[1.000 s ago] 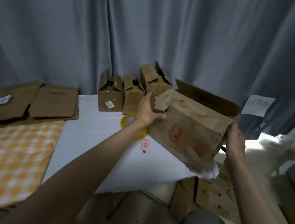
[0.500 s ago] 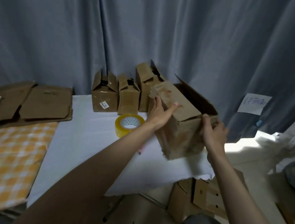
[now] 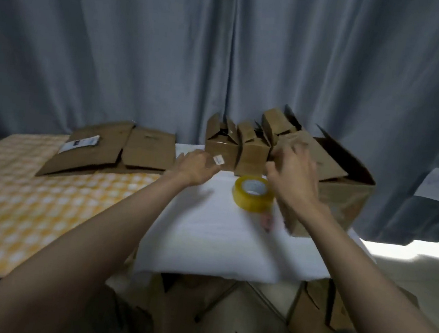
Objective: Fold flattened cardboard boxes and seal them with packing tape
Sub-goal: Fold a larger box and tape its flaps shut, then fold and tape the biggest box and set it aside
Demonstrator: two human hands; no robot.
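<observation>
Since half a second ago I see both hands off the big box (image 3: 344,186), which now sits on the white surface (image 3: 205,236) at the right. The tape roll (image 3: 252,193) lies between the hands, small boxes (image 3: 238,148) behind. Left hand (image 3: 195,167) hovers with a loose, empty grip; right hand (image 3: 292,176) blurred, fingers spread, holding nothing.

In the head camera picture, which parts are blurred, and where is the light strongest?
Head view: motion blur smears the right hand, the left hand and the big cardboard box behind the right one; the tape roll is softer but readable. The brightest patch is the floor at lower right; the curtain is dim. Wide-angle bending shows at the edges.
</observation>
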